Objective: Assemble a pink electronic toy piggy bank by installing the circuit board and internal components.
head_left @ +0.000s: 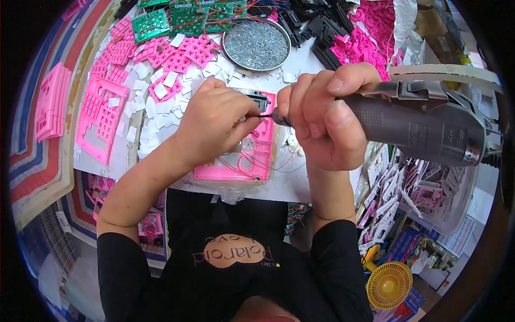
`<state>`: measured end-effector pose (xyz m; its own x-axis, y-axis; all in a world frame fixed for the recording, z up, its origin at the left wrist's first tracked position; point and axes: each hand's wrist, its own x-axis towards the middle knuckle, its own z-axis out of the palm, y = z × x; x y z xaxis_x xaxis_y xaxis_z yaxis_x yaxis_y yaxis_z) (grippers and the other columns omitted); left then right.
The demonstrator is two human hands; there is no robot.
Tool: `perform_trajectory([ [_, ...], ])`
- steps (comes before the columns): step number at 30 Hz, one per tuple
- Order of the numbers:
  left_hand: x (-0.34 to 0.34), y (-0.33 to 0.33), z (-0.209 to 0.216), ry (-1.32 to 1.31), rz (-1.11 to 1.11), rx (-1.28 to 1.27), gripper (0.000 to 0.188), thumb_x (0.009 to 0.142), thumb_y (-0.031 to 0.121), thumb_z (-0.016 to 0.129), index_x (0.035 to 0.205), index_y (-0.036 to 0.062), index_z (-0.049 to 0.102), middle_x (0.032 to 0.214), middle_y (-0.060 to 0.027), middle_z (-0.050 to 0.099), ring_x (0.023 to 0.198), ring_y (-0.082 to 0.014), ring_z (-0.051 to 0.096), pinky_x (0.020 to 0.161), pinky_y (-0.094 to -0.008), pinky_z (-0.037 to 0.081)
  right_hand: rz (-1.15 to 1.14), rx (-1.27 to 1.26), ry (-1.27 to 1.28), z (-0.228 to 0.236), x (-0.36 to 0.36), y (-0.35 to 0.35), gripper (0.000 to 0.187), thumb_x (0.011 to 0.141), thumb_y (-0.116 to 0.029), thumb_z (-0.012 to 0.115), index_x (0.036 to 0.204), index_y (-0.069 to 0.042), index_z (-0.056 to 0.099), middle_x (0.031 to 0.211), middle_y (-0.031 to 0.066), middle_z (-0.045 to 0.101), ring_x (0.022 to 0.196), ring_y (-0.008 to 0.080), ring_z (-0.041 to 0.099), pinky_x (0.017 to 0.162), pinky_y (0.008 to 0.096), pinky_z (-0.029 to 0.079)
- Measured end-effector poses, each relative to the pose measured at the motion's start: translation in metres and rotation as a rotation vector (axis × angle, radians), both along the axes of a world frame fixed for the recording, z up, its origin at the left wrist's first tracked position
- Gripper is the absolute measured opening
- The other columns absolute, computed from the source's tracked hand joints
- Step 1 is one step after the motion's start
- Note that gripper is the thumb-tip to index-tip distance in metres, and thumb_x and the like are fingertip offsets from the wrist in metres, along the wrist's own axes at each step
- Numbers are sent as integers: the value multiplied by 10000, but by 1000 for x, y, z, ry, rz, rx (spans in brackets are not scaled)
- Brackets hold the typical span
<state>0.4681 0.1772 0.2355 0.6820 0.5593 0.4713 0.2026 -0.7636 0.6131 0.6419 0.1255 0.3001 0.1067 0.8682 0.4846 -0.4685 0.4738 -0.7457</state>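
Right hand (331, 115) gripping a dark electric screwdriver (418, 124), bit (265, 116) over the pink casing (222, 172); left hand (217, 121) pinched above the casing, contents hidden.

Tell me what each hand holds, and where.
Right hand: dark grey cylindrical power screwdriver, by its front part. Left hand, near its thin dark bit: cannot tell.

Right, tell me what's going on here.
Someone's right hand grips a grey power screwdriver. Its bit points at the pinched fingers of the left hand, above an open pink casing; exactly what the bit touches is hidden. Beyond them sit a round dish of small metal pieces and some green circuit boards.
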Motion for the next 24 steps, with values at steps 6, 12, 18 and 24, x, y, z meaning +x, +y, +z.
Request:
perform_trajectory([
  [6, 9, 6, 0, 187, 161, 205, 256, 738, 300, 805, 886, 131, 684, 929, 2, 666, 949, -201, 605, 932, -475, 346, -149, -49, -131, -15, 7, 12, 223, 904, -52, 573, 1111, -27, 494, 655, 45, 480, 553, 143, 480, 592, 355, 481],
  [12, 5, 8, -15, 249, 196, 220, 285, 727, 349, 799, 887, 146, 678, 916, 25, 654, 1024, -184, 576, 977, -513, 308, -206, -96, -264, -38, 8, 31, 145, 900, -11, 589, 1019, -14, 507, 646, 72, 532, 527, 148, 499, 586, 383, 498],
  [18, 6, 10, -16, 253, 149, 176, 288, 727, 312, 804, 908, 128, 676, 899, 2, 652, 1001, -192, 589, 972, -500, 335, -281, 1, -482, -59, 5, 33, 166, 881, -17, 637, 933, -34, 480, 649, 77, 548, 528, 136, 508, 552, 333, 486],
  [24, 11, 24, -9, 280, -73, -182, 273, 789, 185, 759, 976, 34, 627, 1013, -135, 666, 941, -361, 632, 835, -465, 488, -49, -268, -382, -38, 17, 45, 165, 816, 4, 679, 894, -17, 535, 685, 95, 596, 534, 144, 560, 514, 286, 478],
])
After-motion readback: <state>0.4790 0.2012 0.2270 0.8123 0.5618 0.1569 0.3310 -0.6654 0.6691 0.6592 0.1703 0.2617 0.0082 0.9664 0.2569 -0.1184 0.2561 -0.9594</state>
